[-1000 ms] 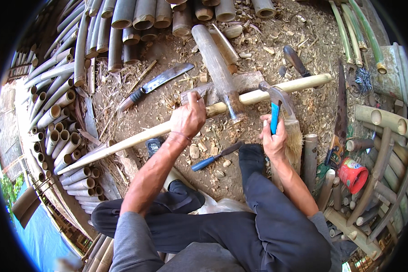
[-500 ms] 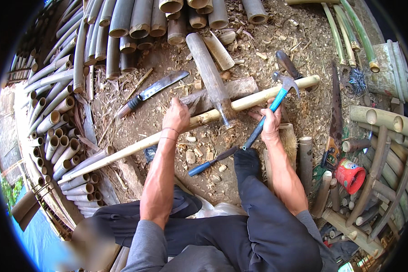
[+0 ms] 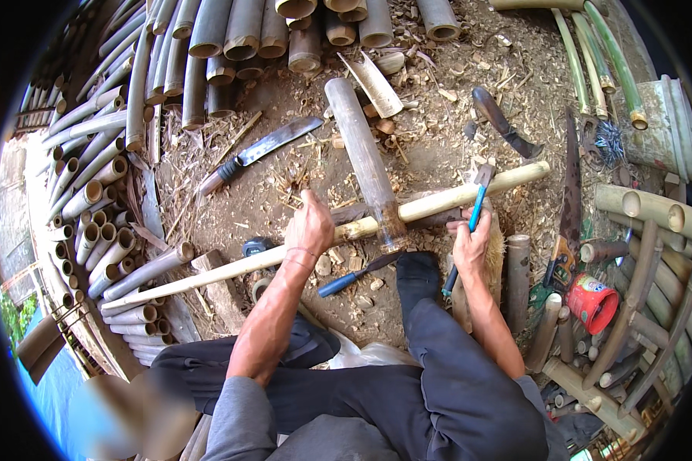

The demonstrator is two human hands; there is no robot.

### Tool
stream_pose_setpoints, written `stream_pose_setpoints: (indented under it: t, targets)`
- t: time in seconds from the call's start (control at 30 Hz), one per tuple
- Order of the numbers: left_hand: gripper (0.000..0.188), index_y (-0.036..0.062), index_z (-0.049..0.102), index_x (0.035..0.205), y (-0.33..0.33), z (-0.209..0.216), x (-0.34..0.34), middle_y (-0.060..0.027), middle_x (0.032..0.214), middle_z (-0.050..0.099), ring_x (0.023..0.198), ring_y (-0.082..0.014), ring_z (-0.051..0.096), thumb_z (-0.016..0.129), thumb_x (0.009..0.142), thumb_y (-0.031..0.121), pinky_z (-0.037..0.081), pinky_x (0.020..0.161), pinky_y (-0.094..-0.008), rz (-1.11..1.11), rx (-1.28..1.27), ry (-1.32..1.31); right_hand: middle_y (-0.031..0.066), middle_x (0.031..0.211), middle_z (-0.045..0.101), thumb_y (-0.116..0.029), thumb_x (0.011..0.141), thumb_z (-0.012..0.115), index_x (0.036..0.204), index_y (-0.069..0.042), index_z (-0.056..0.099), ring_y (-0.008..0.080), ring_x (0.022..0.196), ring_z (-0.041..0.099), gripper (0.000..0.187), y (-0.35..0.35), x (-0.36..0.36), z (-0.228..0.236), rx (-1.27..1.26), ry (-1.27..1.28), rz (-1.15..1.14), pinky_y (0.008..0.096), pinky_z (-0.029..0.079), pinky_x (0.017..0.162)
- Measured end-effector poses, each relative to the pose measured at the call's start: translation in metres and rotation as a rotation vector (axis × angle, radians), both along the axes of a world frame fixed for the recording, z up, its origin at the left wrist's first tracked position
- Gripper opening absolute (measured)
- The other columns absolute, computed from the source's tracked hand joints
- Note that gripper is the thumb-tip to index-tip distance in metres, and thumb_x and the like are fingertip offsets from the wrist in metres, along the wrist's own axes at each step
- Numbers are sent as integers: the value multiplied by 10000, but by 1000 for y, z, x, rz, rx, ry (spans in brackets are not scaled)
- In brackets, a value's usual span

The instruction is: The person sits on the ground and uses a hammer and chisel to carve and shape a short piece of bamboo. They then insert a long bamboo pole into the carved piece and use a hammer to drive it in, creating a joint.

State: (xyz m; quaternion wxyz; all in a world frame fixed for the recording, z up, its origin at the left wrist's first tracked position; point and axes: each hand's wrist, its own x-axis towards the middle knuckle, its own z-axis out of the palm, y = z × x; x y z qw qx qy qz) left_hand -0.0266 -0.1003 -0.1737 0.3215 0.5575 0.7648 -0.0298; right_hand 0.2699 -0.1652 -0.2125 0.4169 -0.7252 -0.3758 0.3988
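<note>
My left hand [image 3: 309, 227] is closed at the left end of a dark wooden block [image 3: 350, 214], partly hidden by the hand and a pole. My right hand [image 3: 470, 242] grips a claw hammer [image 3: 480, 201] by its blue and black handle, head pointing away from me; some of its fingers extend toward the block. The long pale pole [image 3: 231, 270] slants across in front of me, over the block. A thick bamboo tube [image 3: 361, 146] crosses it near the tube's lower end; whether the pole passes through or under cannot be told. A blue-handled chisel-like tool [image 3: 354, 278] lies by my foot.
A machete [image 3: 261, 147] lies at the far left, a hooked knife [image 3: 504, 123] at the far right. A handsaw [image 3: 567, 207] and a red tub [image 3: 592, 300] are to the right. Stacked bamboo [image 3: 115, 184] lines the left. A tape measure [image 3: 258, 246] sits behind the pole.
Both hands have come nearer to me. The block, pole and bamboo tube have shifted the same way. The hammer has come with my right hand, uncovering the hooked knife's blade.
</note>
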Motion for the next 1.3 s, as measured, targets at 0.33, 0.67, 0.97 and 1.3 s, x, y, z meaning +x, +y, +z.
stream_pose_setpoints:
  t: [0.33, 0.67, 0.97, 1.3]
  targets:
    - [129, 51, 465, 1000, 15, -1, 8, -176, 919, 564, 759, -356, 587, 475, 978, 178, 490, 654, -446, -157, 264, -44, 132, 1170, 582, 48, 922, 401, 1265, -2, 440, 148, 626, 642, 349, -39, 1, 35, 29, 133, 33, 273, 537, 559]
    - [108, 41, 638, 1016, 16, 9, 27, -10, 867, 613, 751, -95, 557, 664, 917, 75, 489, 651, -228, -22, 586, -606, -20, 773, 514, -207, 1020, 542, 1366, -28, 487, 30, 532, 418, 394, -49, 19, 123, -300, 159, 194, 210, 362, 460]
    - [178, -10, 666, 1058, 18, -11, 51, 9, 922, 663, 855, -63, 587, 692, 932, 114, 501, 781, -228, 350, 292, -972, 14, 794, 567, -232, 1035, 508, 1462, -21, 378, 30, 518, 433, 494, -26, 20, 140, -158, 299, 253, 183, 365, 470]
    - [103, 55, 720, 948, 24, -6, 52, -88, 1001, 679, 976, -255, 638, 725, 857, 102, 491, 876, -355, -126, 586, -607, 2, 752, 511, -236, 1036, 501, 1500, -45, 330, 30, 508, 406, 531, -8, 22, 147, -251, 380, 278, 180, 362, 444]
